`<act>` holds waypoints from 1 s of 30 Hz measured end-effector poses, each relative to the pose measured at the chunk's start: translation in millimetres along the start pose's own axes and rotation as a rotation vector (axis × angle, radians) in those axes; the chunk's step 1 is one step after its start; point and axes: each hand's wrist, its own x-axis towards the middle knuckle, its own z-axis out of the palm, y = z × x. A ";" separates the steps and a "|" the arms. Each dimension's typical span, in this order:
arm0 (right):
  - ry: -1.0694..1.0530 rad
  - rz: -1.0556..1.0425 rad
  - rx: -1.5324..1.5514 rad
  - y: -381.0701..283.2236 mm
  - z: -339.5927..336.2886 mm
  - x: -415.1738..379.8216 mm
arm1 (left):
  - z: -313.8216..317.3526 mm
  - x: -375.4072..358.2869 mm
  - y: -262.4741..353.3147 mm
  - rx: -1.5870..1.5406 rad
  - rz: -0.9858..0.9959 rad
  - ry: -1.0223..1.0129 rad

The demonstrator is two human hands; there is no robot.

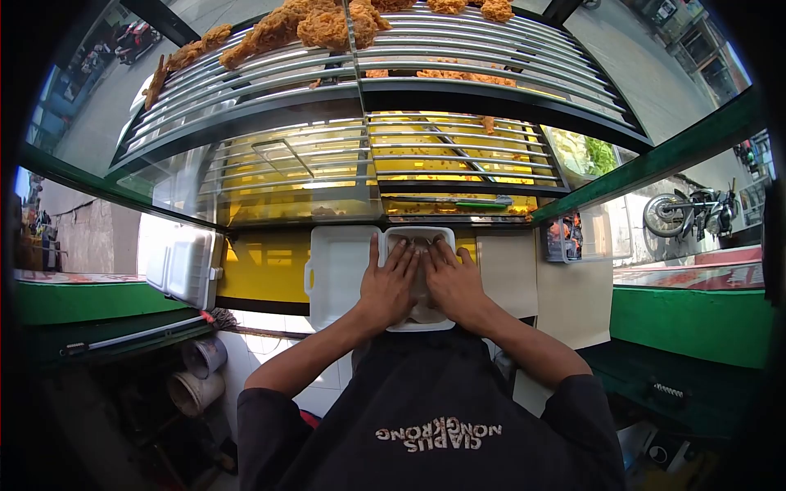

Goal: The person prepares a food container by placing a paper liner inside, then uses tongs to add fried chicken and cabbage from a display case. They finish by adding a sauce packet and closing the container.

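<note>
A white foam takeaway box lies opened out on the counter in front of me. Inside its right half sits a brownish sheet, perhaps a paper liner, mostly hidden under my hands. My left hand lies flat on this sheet, fingers stretched toward the far wall of the box. Beside it, my right hand rests the same way, fingers extended and the two hands nearly touching. Neither hand grips anything that I can see.
Fried chicken pieces lie on a metal rack behind glass ahead. Stacked foam boxes stand at the left. Brown paper sheets lie at the right, near a clear tub of sachets. Green-handled tongs rest in the case.
</note>
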 end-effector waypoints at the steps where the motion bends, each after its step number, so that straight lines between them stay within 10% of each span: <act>1: 0.001 -0.006 -0.010 0.0 0.0 2.2 | 1.4 -0.3 -3.7 -0.001 0.004 -0.005; 30: -0.062 -0.014 0.067 2.5 9.4 -4.0 | 12.7 -2.0 -10.3 0.129 0.078 0.088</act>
